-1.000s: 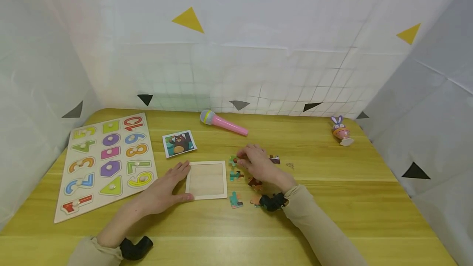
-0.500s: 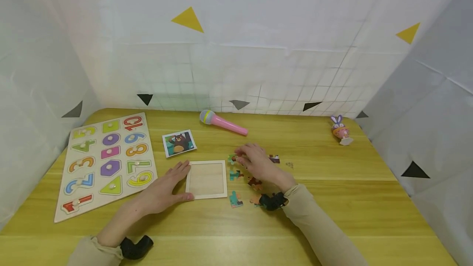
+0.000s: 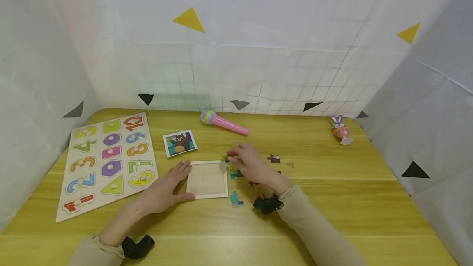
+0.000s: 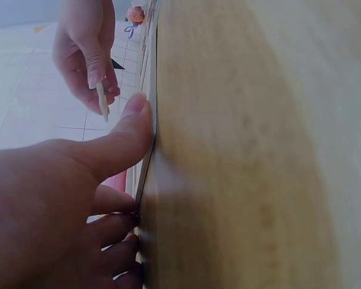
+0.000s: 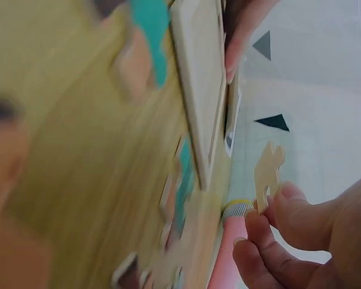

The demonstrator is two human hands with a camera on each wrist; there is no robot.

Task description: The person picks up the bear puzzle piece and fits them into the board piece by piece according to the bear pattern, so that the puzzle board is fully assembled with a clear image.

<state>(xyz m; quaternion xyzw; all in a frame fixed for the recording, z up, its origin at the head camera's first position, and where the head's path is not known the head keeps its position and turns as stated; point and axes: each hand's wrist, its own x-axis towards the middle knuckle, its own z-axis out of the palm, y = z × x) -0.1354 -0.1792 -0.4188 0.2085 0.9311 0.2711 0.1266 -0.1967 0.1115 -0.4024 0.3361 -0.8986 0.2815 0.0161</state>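
Observation:
My right hand (image 3: pixel 253 166) pinches a jigsaw piece (image 3: pixel 224 159) between thumb and fingers, raised above the upper right corner of a square wooden puzzle tray (image 3: pixel 208 196). In the right wrist view the bare wooden back of that piece (image 5: pixel 266 174) faces the camera. My left hand (image 3: pixel 162 190) rests at the tray's left side, fingertips near its top left corner and thumb by its bottom left. Loose jigsaw pieces, one of them teal (image 3: pixel 235 199), lie right of the tray, some partly hidden under my right hand and wrist.
A bear picture card (image 3: pixel 180 143) lies behind the tray, with a pink toy microphone (image 3: pixel 230 125) farther back. At left sits a number-and-shape peg board (image 3: pixel 94 206). A rabbit-eared toy figure (image 3: pixel 341 130) is at the back right. White sheeting (image 3: pixel 266 73) encloses the table.
My right hand has picked up the green-edged jigsaw piece from the table and moved left with it to the tray's corner. My left hand has stayed in place.

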